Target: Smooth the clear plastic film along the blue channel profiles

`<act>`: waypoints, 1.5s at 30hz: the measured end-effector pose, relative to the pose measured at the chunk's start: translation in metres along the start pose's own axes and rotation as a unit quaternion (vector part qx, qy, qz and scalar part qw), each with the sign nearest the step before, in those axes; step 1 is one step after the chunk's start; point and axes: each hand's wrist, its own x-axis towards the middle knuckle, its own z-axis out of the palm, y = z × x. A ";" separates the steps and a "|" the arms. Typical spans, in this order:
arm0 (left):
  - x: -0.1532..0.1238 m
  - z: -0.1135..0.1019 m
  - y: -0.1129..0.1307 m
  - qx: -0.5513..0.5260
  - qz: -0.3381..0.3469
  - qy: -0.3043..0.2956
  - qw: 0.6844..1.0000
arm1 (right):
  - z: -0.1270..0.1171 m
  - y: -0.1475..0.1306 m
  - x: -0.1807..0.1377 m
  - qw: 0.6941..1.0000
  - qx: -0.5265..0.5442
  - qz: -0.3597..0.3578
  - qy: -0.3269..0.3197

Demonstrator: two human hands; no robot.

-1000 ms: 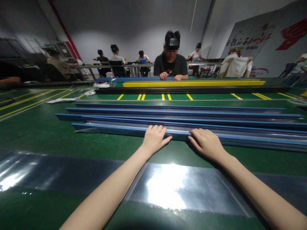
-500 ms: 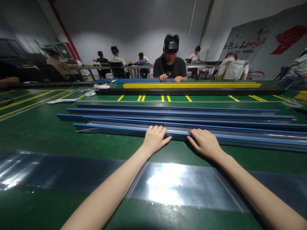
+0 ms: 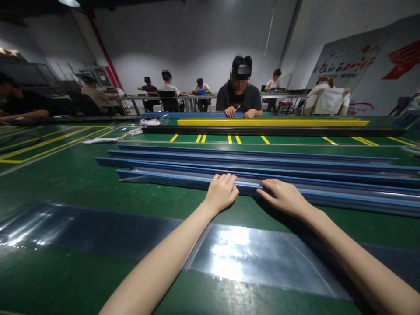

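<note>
My left hand (image 3: 221, 193) rests on the nearest long blue channel strip (image 3: 177, 180), fingers hooked over its near wall and thumb on the front side. A short way to the right, my right hand (image 3: 285, 197) grips the same strip, its fingertips over the top edge and thumb low in front. The strip lies on the green table and runs out of view at the right. Several more blue strips (image 3: 203, 158) lie close behind it, roughly parallel. The undersides of both hands are hidden.
A clear plastic sleeve (image 3: 259, 258) lies flat across the near tabletop. Farther back are a black strip (image 3: 272, 131), a yellow strip (image 3: 272, 123) and crumpled clear plastic (image 3: 135, 131). A co-worker (image 3: 239, 94) sits opposite, hands on another blue strip; several people sit behind.
The view has swung slightly left and up. My left thumb has drawn in closer to its fingers. Both hands stay on the nearest blue strip, which has barely moved.
</note>
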 end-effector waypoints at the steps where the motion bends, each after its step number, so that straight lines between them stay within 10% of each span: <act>1: 0.000 0.000 0.000 -0.002 -0.002 -0.001 1.000 | 0.000 -0.004 0.004 1.000 0.003 -0.002 -0.001; 27: -0.002 -0.003 -0.002 -0.045 0.013 -0.008 0.999 | -0.003 -0.033 0.031 0.999 -0.011 -0.003 -0.038; 45: -0.004 -0.002 -0.001 0.032 0.011 0.010 0.999 | -0.011 0.002 0.002 0.998 -0.025 0.039 -0.051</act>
